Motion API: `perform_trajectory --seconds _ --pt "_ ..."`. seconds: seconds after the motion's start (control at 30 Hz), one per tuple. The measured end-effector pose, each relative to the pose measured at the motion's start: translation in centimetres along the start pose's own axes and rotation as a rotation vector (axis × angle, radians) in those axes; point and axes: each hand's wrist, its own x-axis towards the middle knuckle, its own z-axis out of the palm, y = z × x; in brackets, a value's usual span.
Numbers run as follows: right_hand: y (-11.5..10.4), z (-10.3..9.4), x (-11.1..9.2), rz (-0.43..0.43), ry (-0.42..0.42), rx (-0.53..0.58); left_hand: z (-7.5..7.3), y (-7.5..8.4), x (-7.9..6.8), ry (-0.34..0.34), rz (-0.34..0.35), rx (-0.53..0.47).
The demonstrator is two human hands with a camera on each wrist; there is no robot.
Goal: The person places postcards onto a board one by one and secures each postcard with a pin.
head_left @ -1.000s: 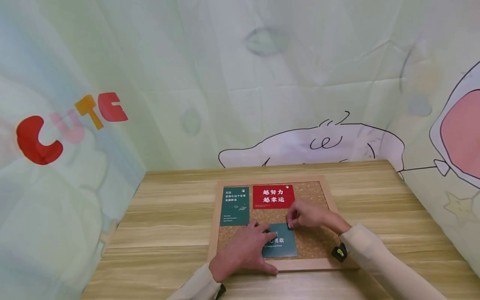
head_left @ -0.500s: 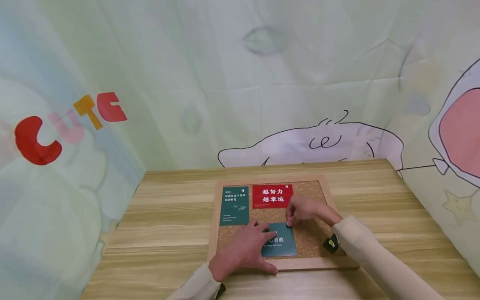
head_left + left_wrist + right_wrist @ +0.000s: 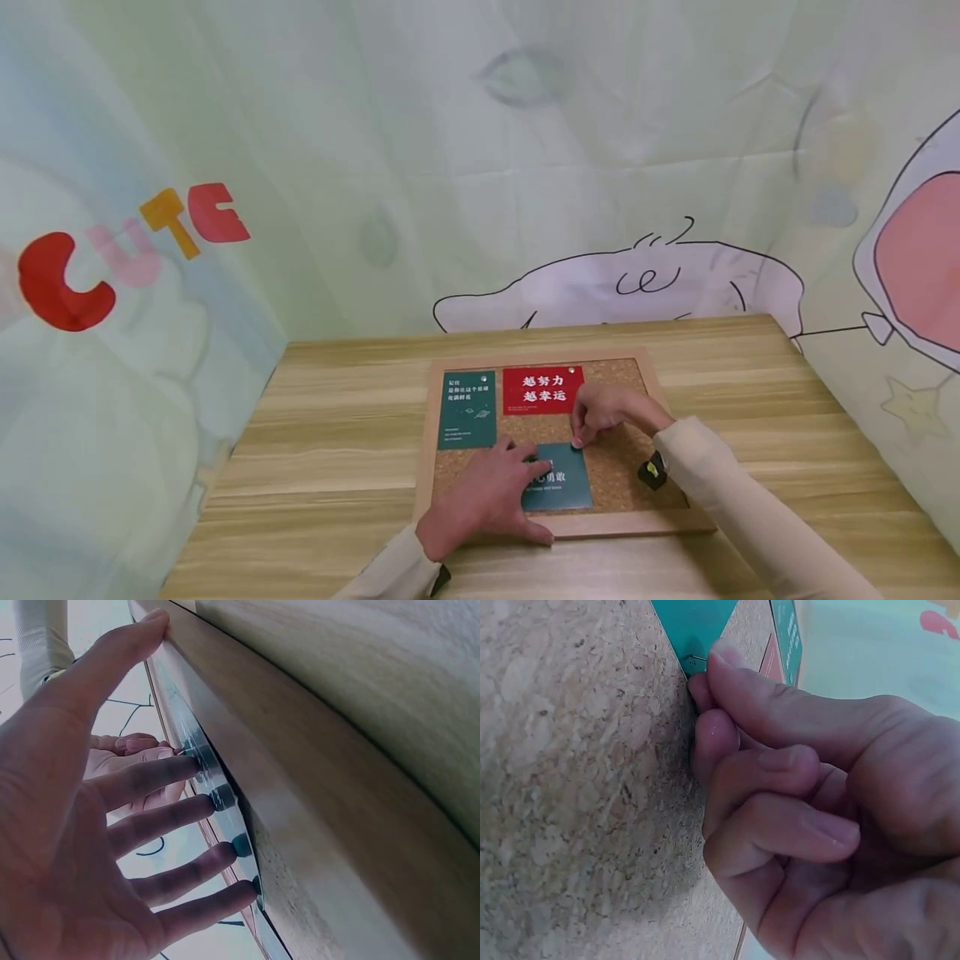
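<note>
A framed cork board (image 3: pixel 618 479) lies on the table. On its lower part is a dark green card (image 3: pixel 572 498) with white lettering. My left hand (image 3: pixel 487 496) rests over the card's left side; its spread fingertips press on the card in the left wrist view. At the card's upper right corner, my right hand (image 3: pixel 600 410) pinches a pushpin between thumb and index finger. The pin's thin metal needle (image 3: pixel 697 658) shows at the card corner in the right wrist view, while its head is hidden by the fingers. The other right fingers are curled.
A tall green card (image 3: pixel 467 417) and a red card (image 3: pixel 542 392) lie on the board's upper part, each with a small pale pin at its upper right. Wood-grain table (image 3: pixel 337 433) surrounds the board. A printed curtain (image 3: pixel 360 167) stands behind.
My right wrist and forearm have shifted left and slightly up, with the fingertips still at the card's corner. The left hand has stayed on the card. The head view has moved slightly.
</note>
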Motion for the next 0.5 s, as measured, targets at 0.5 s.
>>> perform_trajectory --seconds 0.5 --pt "-1.05 0.28 -0.16 0.001 0.043 -0.11 -0.16 0.02 0.13 -0.011 -0.005 -0.011"
